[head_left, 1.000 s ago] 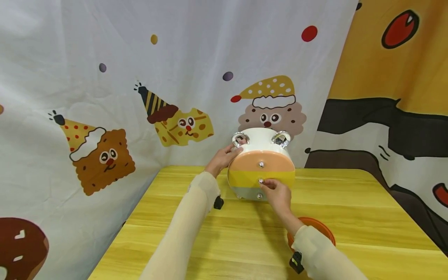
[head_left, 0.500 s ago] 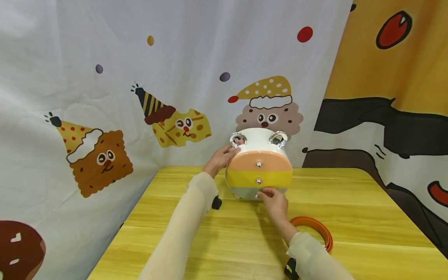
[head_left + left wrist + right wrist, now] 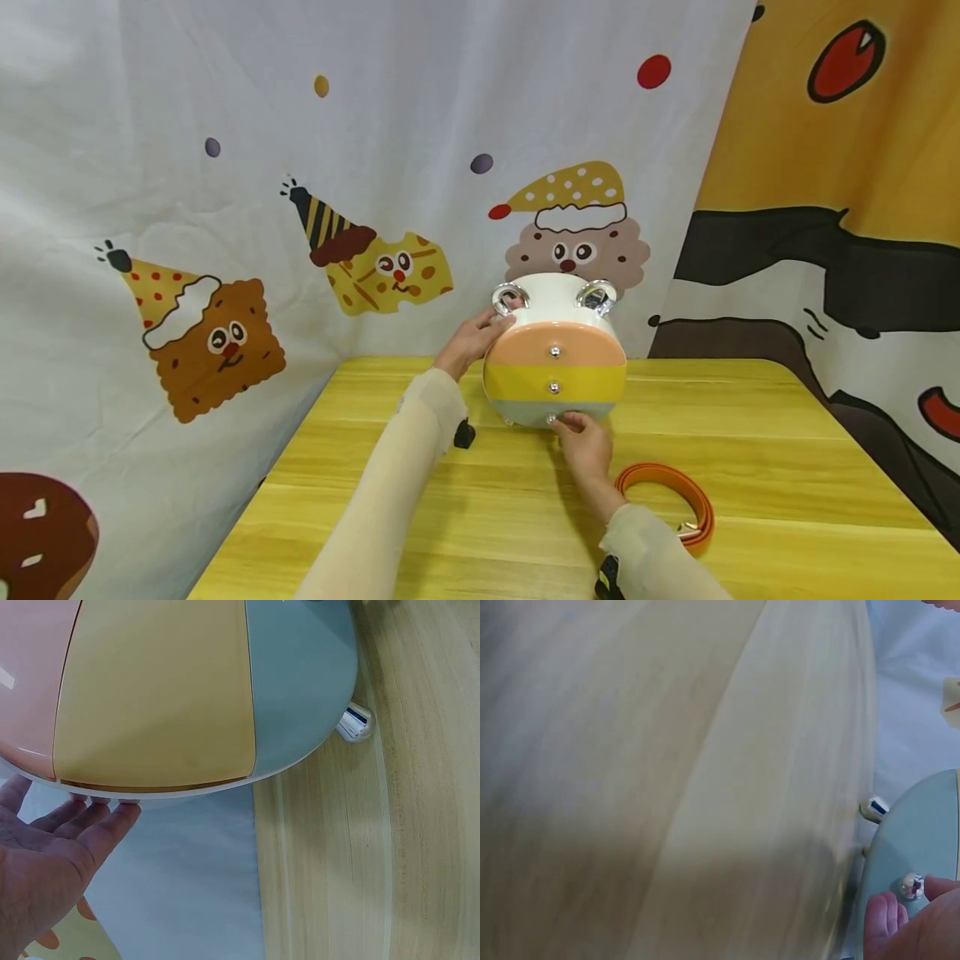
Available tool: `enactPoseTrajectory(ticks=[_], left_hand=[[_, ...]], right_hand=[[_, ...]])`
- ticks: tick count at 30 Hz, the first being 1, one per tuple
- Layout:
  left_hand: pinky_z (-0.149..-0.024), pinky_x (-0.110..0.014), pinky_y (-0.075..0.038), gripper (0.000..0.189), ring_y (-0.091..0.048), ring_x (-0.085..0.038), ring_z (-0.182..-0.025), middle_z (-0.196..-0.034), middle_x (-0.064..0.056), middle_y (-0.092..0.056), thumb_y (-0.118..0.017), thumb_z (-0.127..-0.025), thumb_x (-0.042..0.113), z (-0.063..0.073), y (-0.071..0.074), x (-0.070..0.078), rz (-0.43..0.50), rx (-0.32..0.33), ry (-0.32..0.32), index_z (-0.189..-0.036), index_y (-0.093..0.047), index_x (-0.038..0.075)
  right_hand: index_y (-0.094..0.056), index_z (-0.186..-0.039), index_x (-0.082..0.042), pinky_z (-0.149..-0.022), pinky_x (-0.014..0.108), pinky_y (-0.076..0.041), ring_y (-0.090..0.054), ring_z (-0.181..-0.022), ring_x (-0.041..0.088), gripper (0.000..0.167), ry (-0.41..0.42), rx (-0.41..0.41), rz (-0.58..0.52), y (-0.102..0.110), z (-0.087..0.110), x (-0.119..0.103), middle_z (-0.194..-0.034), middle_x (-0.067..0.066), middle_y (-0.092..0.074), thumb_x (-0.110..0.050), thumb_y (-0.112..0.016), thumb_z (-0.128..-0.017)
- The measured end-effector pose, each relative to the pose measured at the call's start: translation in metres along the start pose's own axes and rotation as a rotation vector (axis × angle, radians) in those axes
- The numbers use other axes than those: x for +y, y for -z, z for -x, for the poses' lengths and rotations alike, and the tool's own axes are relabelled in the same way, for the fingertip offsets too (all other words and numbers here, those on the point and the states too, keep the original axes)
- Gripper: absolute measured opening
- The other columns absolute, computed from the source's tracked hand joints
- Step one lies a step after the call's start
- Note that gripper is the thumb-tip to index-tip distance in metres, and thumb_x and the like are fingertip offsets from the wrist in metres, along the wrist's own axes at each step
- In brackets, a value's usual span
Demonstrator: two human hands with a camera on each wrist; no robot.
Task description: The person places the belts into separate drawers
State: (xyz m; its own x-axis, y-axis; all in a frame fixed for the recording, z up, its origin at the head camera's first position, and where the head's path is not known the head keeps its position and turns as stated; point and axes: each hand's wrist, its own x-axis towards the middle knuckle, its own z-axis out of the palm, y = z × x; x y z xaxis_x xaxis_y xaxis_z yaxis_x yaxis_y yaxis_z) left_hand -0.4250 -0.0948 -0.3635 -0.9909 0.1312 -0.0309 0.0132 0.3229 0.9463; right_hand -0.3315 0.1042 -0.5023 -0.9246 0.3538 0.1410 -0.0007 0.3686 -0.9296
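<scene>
A small rounded drawer box [image 3: 555,300] stands on the table, white on top with silver ring-shaped ears. Its front has a peach, a yellow [image 3: 157,697] and a grey-blue drawer [image 3: 922,825], each with a silver knob; all look flush with the front. My left hand [image 3: 474,340] rests with extended fingers against the box's left side, just below the ear. With thumb and fingers, my right hand [image 3: 587,450] pinches the lowest knob [image 3: 913,886], on the grey-blue drawer. Short silver feet [image 3: 355,722] show under the box.
A coiled orange strap [image 3: 701,500] with a gold clasp lies on the wooden table [image 3: 480,517], right of my right forearm. Close behind the box hangs a white curtain [image 3: 420,108] printed with cartoon snacks.
My right hand has moved down from the middle knob to the lowest one. The left hand stays on the box's side. More of the orange strap shows as my right forearm moved left.
</scene>
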Motion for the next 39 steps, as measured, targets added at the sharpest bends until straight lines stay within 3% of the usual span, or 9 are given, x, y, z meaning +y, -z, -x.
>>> enactPoseTrajectory(ticks=[7,17,39], left_hand=[[-0.111,-0.047,-0.034,0.084,-0.035,-0.033,-0.141,-0.156,-0.014,-0.036,-0.062,-0.086,0.068,0.002,-0.001,0.002,-0.039,0.0,-0.008,-0.156,-0.036,0.029],[-0.111,-0.047,-0.034,0.084,-0.036,-0.032,-0.141,-0.155,-0.012,-0.039,-0.06,-0.086,0.071,0.004,-0.003,0.003,-0.049,0.007,-0.005,-0.155,-0.036,0.031],[-0.111,-0.047,-0.034,0.084,-0.035,-0.032,-0.142,-0.156,-0.013,-0.037,-0.061,-0.086,0.069,0.004,-0.001,0.002,-0.046,0.011,0.002,-0.156,-0.036,0.029]], right_hand=[[-0.075,-0.1,-0.001,-0.066,0.028,-0.05,-0.066,-0.083,0.025,0.024,-0.017,0.008,-0.008,-0.005,0.002,-0.001,-0.091,0.012,-0.073,-0.02,-0.078,-0.086],[-0.075,-0.095,-0.002,-0.074,0.038,-0.051,-0.068,-0.084,0.028,0.02,-0.02,0.091,-0.013,-0.018,0.003,0.0,-0.088,0.011,-0.073,-0.019,-0.079,-0.085],[-0.072,-0.089,-0.002,-0.071,0.041,-0.049,-0.066,-0.079,0.029,0.016,-0.023,0.13,-0.003,-0.025,0.005,-0.003,-0.083,0.011,-0.072,-0.017,-0.077,-0.085]])
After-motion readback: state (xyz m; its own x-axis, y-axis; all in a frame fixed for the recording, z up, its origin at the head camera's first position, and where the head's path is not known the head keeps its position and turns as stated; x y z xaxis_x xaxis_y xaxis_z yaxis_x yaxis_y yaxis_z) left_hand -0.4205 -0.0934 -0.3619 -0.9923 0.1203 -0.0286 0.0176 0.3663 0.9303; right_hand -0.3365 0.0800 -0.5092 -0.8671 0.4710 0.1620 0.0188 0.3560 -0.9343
